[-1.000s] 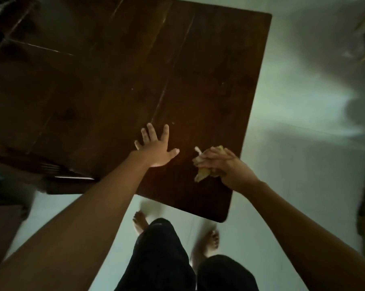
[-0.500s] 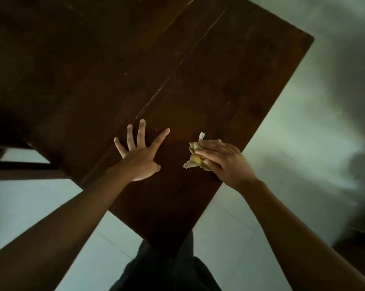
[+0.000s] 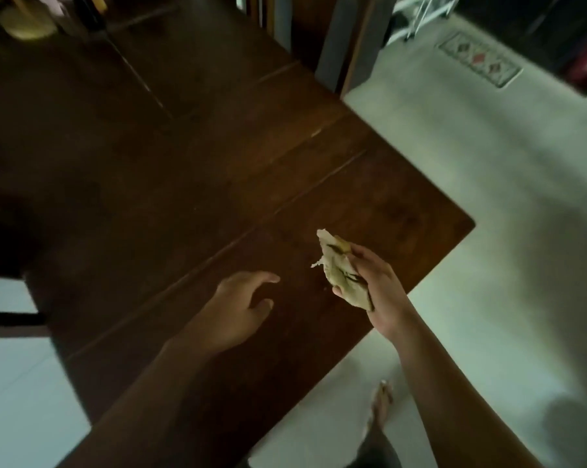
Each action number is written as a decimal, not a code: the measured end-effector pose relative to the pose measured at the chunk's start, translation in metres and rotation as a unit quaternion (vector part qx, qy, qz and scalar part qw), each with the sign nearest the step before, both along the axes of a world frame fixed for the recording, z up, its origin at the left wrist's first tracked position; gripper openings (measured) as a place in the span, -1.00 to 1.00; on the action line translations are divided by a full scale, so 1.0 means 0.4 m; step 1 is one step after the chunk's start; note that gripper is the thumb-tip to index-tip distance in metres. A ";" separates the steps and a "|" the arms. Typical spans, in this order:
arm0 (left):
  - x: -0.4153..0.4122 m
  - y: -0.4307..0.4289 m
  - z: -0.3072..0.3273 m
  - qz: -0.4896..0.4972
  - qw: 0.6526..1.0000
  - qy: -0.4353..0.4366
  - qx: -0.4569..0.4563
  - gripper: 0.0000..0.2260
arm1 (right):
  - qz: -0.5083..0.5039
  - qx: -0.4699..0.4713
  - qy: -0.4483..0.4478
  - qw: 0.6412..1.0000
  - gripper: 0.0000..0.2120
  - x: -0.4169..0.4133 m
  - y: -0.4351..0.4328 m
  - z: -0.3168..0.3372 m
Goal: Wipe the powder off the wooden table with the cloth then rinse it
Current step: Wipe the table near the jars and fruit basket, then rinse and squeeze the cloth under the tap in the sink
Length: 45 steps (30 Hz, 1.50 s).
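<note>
Head view: the right hand [image 3: 383,292] grips the crumpled cloth [image 3: 339,268] at about 4 o'clock from centre, fingers curled round it, palm turned partly up. The cloth seems raised off the wooden worktop [image 3: 184,170] rather than pressed on it. The left hand [image 3: 238,309] hangs at 7 o'clock, loosely curled and holding nothing, just over the wood. No powder shows on the dark boards, though the light is dim. Wiping looks done or nearly so. Rinsing is left, and no tap or sink is in sight; pale floor [image 3: 488,197] lies toward 3 o'clock.
</note>
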<state>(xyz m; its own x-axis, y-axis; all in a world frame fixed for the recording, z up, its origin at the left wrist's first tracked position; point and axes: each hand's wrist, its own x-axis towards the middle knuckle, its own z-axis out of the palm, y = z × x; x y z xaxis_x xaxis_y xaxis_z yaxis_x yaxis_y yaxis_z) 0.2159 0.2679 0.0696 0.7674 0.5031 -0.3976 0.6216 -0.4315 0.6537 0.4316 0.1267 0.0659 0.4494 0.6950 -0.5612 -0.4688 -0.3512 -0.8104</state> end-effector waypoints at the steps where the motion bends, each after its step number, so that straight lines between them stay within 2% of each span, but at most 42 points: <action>1: 0.059 -0.020 0.033 0.002 1.000 -0.022 -0.014 -0.65 | -0.004 0.021 0.027 0.999 -0.70 0.050 -0.008 0.022; 5: 0.349 -0.094 0.143 0.036 0.993 -0.074 -0.085 -0.65 | 0.011 0.090 0.050 0.995 -0.55 0.282 -0.066 0.112; 10: 0.742 -0.198 0.273 0.159 0.951 -0.184 -0.191 -0.72 | 0.060 0.109 -0.051 0.991 -0.71 0.609 -0.140 0.236; 14: 1.024 -0.246 0.361 0.168 0.933 -0.249 -0.198 -0.76 | 0.070 0.090 -0.150 0.982 -0.79 0.881 -0.167 0.327; 19: 1.343 -0.211 0.436 0.150 0.934 -0.282 -0.157 -0.71 | 0.050 0.089 -0.241 0.965 -0.76 1.202 -0.132 0.370; 25: 1.769 -0.088 0.430 0.118 0.930 -0.305 -0.169 -0.66 | 0.025 0.125 -0.273 0.954 -0.45 1.609 -0.023 0.402; 28: 2.020 -0.038 0.440 0.093 0.936 -0.304 -0.152 -0.66 | 0.013 0.132 -0.272 0.953 -0.45 1.817 -0.003 0.435; 31: 2.287 -0.015 0.480 0.029 0.946 -0.295 -0.131 -0.69 | -0.027 0.157 -0.244 0.956 -0.46 2.032 -0.015 0.474; 34: 2.551 0.006 0.518 -0.004 0.948 -0.293 -0.124 -0.85 | -0.078 0.169 -0.244 0.952 -0.42 2.253 -0.042 0.490; 39: 2.980 0.001 0.542 0.001 0.929 -0.327 -0.174 -0.85 | -0.170 0.187 -0.237 0.938 -0.56 2.645 -0.091 0.453; 45: 3.426 0.015 0.573 0.014 0.924 -0.330 -0.193 -0.78 | -0.172 0.146 -0.230 0.947 -0.76 3.116 -0.084 0.433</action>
